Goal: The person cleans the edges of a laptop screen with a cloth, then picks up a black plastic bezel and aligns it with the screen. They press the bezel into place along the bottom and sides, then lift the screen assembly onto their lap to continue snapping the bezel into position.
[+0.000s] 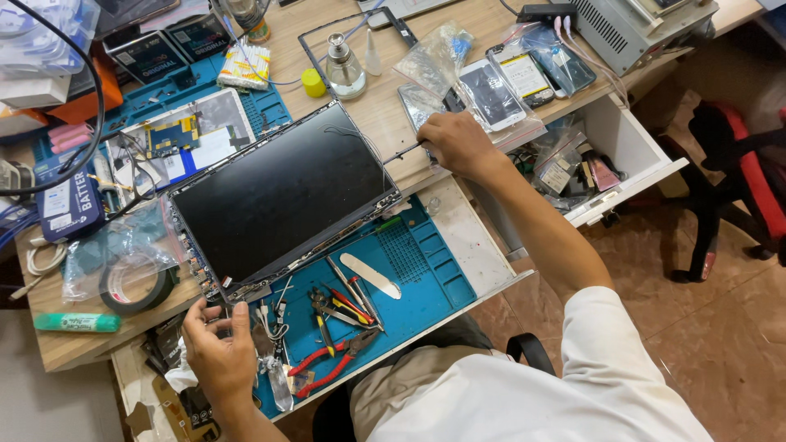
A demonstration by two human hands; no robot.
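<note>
A dark laptop screen panel (282,192) lies tilted across the wooden desk and a blue work mat (426,278). My left hand (217,348) rests at the panel's near left corner, fingers touching its lower edge. My right hand (454,143) is at the panel's far right corner, closed on a thin dark tool (403,153) whose tip points at the panel's edge. Red-handled pliers (327,364), tweezers and a flat metal spudger (370,275) lie on the mat below the panel.
Phones in plastic bags (499,86) lie at the back right beside an open white drawer (622,155) full of parts. A glass bottle (344,69), a tape roll (135,286), a circuit board on another mat (176,135) and a red chair (749,176) surround me.
</note>
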